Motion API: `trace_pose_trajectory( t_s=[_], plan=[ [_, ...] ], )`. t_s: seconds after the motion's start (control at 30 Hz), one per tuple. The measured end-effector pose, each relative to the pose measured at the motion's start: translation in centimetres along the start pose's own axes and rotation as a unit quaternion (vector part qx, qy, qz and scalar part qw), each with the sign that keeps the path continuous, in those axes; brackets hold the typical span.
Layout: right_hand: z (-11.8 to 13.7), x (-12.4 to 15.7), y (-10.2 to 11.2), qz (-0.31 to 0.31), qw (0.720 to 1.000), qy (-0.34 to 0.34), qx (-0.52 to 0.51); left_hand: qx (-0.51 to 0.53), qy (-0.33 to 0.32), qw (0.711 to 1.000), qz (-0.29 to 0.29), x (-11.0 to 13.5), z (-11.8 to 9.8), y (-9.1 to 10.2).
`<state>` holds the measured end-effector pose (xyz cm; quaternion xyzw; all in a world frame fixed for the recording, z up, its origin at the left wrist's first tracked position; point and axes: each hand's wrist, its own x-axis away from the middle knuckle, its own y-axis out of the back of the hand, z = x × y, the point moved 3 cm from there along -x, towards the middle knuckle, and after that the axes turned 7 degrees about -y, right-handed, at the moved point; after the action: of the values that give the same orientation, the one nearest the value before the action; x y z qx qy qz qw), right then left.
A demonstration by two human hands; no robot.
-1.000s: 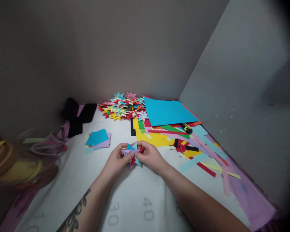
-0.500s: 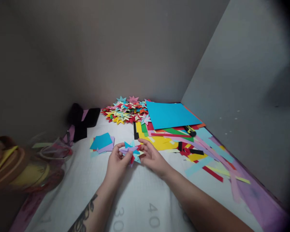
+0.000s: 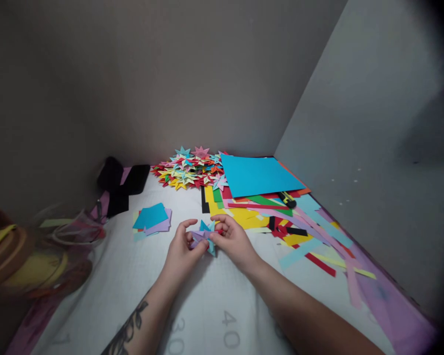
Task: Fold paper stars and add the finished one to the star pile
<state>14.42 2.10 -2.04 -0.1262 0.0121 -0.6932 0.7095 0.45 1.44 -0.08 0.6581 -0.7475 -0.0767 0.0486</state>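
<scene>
One folded paper star [image 3: 203, 235], in purple, light blue, blue and red, is located between two hands at the middle of the white-covered table [image 3: 222, 283]; whether its lower point touches the surface cannot be determined. The left hand [image 3: 183, 246] grips the star's left side, thumb in front, fingers curled behind, with only the paper's thickness between. The right hand [image 3: 235, 241] is at the right side; its thumb and fingers are nearly closed around the star's edge, with the index finger raised. To the left of the hands lies one small stack of cut paper [image 3: 151, 216]: a blue piece on top, a purple piece below, and light blue, red and pale yellow edges showing beneath. Behind the hands is one pile of finished stars [image 3: 187, 172], overlapping and too dense to count; one light blue star and one pink star stand out at its top. Right of the pile is one large blue sheet [image 3: 261, 175] over other colored sheets, with one cutter [image 3: 288, 199] at its front edge. Numerous paper strips [image 3: 320, 264] are scattered farther right. At far left are one blurred container [image 3: 37, 266] and some black pieces [image 3: 136, 178]. Readable markings on the table covering, near edge: "40" [image 3: 230, 329], "30" [image 3: 177, 336] and "1" [image 3: 62, 338].
</scene>
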Motion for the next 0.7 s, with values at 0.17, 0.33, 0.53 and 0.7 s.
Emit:
trace_pose_trajectory(
  t_s=[0.17,0.33,0.53,0.7],
  plan=[
    [0.7,0.4,0.2,-0.045,0.988,0.104,0.103,-0.019,-0.028,0.999,0.002,0.0,0.3,0.1],
    [1.6,1.0,0.2,-0.06,0.957,0.205,0.197,-0.021,-0.066,0.997,0.018,0.0,1.0,0.3],
    [1.9,1.6,0.1,-0.062,0.915,0.287,0.276,-0.048,-0.098,0.994,0.002,0.3,1.1,0.8],
    [1.9,2.0,0.1,-0.07,0.878,0.353,0.316,-0.053,-0.095,0.994,-0.019,0.4,0.8,1.0]
  ],
)
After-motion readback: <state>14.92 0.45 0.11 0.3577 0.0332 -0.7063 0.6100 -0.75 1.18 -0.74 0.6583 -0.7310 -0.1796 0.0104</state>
